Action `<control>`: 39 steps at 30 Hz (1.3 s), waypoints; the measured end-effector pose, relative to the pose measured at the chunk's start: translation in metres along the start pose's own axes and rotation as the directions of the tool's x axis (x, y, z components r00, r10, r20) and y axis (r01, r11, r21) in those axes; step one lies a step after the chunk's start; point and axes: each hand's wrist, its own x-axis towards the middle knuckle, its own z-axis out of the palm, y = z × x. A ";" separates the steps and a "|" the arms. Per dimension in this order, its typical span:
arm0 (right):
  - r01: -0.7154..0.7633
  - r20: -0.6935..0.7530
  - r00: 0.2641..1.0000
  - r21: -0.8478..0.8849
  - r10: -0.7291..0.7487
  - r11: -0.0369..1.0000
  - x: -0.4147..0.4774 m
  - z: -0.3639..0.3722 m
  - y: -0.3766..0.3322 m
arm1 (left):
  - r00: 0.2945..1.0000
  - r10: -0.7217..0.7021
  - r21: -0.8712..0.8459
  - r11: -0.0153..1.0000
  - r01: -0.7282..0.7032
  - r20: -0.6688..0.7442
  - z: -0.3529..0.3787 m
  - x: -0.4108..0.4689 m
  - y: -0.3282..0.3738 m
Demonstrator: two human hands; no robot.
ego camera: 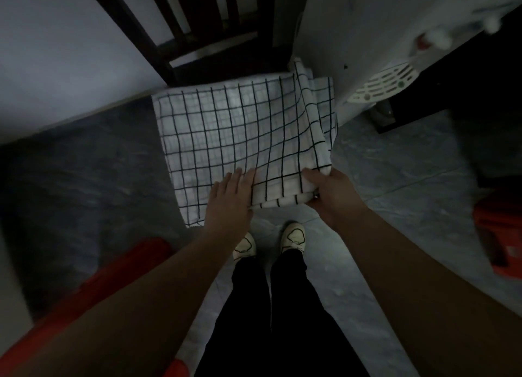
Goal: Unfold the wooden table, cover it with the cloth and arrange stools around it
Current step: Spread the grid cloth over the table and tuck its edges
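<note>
While the room is dim, the view looks straight down w/ both bare arms stretched forward. At far left, a red thing [93, 289] lies low on the floor [84, 179], partly hidden under the left forearm; can't tell what it is. Left hand [230, 200] rests palm-down on the near edge of the cloth [240, 133], fingers [240, 179] flat and close together, pressing on the fabric, not pinching it. Cloth is white w/ a black grid, folded in layers, spread roughly flat at about waist height in front of the person; what's under it can't be seen. Behind it, a dark wooden frame [180, 29] w/ slats leans near the pale wall. Below the cloth, two pale shoes [293, 237] and black trousers stand on the grey floor. Right hand [329, 191] grips the cloth's near right corner, thumb on top, fingers curled under, pinching the folded layers. Further right, a white appliance [381, 37] w/ a vented tray stands just beside the cloth. Another red item [500, 235] sits at the far right edge.
</note>
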 end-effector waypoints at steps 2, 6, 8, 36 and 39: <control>0.034 0.003 0.999 0.006 -0.034 0.999 -0.043 0.008 -0.017 | 1.000 0.023 -0.053 0.998 -0.023 -0.004 -0.031 -0.022 0.008; 0.127 0.009 0.992 0.030 -0.127 0.991 -0.136 0.010 -0.045 | 0.996 0.081 -0.193 0.977 -0.086 -0.034 -0.100 -0.073 0.037; 0.172 -0.026 0.985 0.041 -0.171 0.984 -0.180 0.002 -0.054 | 0.991 0.125 -0.219 0.967 -0.131 -0.042 -0.133 -0.099 0.056; 0.747 -0.814 0.510 0.259 -0.277 0.613 -0.636 -0.494 0.115 | 0.395 0.786 -0.318 0.572 -0.756 0.475 -0.019 -0.375 0.643; 0.798 -0.875 0.432 0.260 -0.216 0.544 -0.676 -0.547 0.145 | 0.277 0.826 -0.307 0.462 -0.832 0.491 0.015 -0.416 0.707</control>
